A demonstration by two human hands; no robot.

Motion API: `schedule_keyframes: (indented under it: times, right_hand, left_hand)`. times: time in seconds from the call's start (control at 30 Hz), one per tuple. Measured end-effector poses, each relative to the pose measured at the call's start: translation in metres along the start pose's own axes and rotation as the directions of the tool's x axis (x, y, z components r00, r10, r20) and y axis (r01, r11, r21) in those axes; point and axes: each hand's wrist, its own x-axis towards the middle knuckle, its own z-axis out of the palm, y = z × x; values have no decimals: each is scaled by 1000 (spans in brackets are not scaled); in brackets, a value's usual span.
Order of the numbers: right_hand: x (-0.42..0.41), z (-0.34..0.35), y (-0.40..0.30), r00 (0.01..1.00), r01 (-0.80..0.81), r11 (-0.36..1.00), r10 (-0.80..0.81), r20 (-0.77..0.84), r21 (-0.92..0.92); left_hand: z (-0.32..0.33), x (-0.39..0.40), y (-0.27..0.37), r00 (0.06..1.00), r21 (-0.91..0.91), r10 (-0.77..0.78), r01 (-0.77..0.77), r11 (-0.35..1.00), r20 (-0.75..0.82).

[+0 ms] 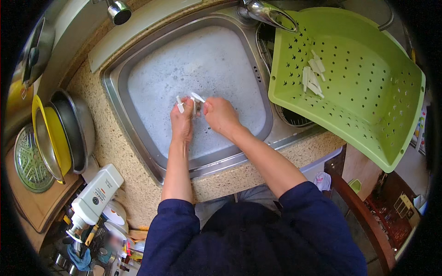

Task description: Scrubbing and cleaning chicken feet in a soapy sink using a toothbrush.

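Observation:
Both my hands are over a stainless steel sink [126,138] filled with foamy, soapy water. My left hand [182,120] grips small white plastic pieces [180,105]; one sticks out on its left side, another on its right. My right hand [222,115] pinches a slim white piece [198,97] between thumb and fingers, its far end close to the pieces in my left hand. What the pieces are exactly, I cannot tell. Several similar white pieces [313,77] lie in a green perforated plastic basket [355,69] to the right.
A chrome faucet [269,15] reaches over the sink's back right corner. The basket rests over a second basin [293,119]. At left stand metal bowls [81,127], a yellow colander [58,138] and a green perforated disc [32,158]. A white pump bottle [98,195] is at lower left.

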Motion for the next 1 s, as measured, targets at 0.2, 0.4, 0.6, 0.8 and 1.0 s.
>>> schedule_keyframes:
  times: [0.2,0.4,0.6,0.8,1.0]
  right_hand:
    - [-8,3,-7,1000,9,997,-8,-12,79]
    - [5,-5,-4,996,-74,990,67,64,120]
    - [-13,5,-3,996,84,996,-84,-7,10]
    - [-16,-3,-4,996,-27,998,31,-78,55]
    - [0,-1,-10,992,72,995,-78,-98,-69]
  left_hand:
    - [-3,-1,3,999,-48,-12,14,999,35]
    - [8,-3,5,999,-66,39,-40,997,-10]
    - [-1,-1,4,999,-156,26,-29,987,-19]
    - [1,3,23,997,-104,74,-74,992,2]
    - [1,0,22,995,68,102,-103,992,11]
